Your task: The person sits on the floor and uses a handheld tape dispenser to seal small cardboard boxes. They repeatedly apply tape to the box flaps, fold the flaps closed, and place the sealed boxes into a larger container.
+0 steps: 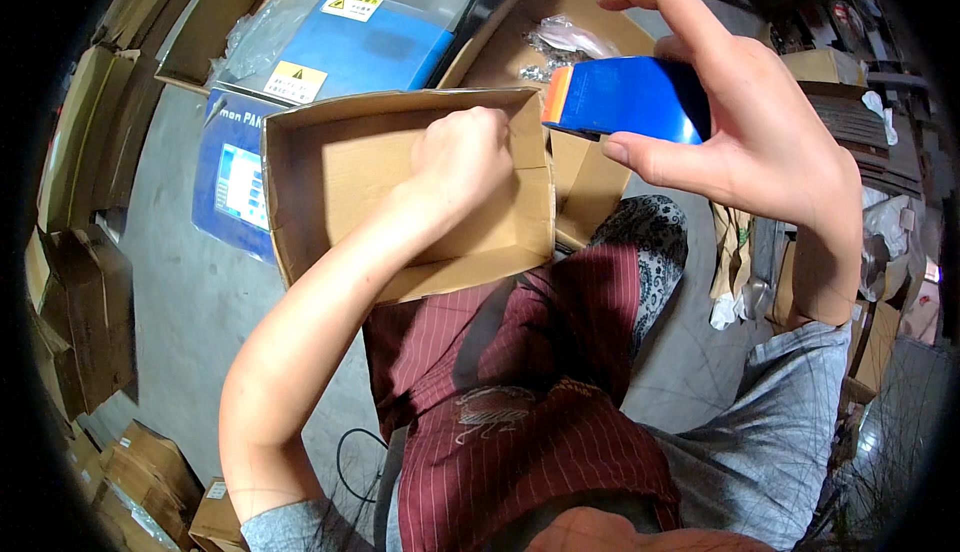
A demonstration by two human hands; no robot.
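Observation:
An open brown carton rests tilted in front of me, its near edge by my lap. My left hand is inside it as a fist, knuckles close to the right inner wall. The fingers curl out of sight, so I cannot see whether they hold anything. Just right of the carton, my right hand grips a blue tape dispenser with an orange front edge. That edge is beside the carton's upper right corner. My thumb lies along the dispenser's lower side, while the index finger stretches out above it.
Behind the carton stands a blue machine with yellow warning labels. A second open carton holds small metal parts in plastic bags. Flattened cardboard leans at the left, boxes sit lower left, and shelving fills the right.

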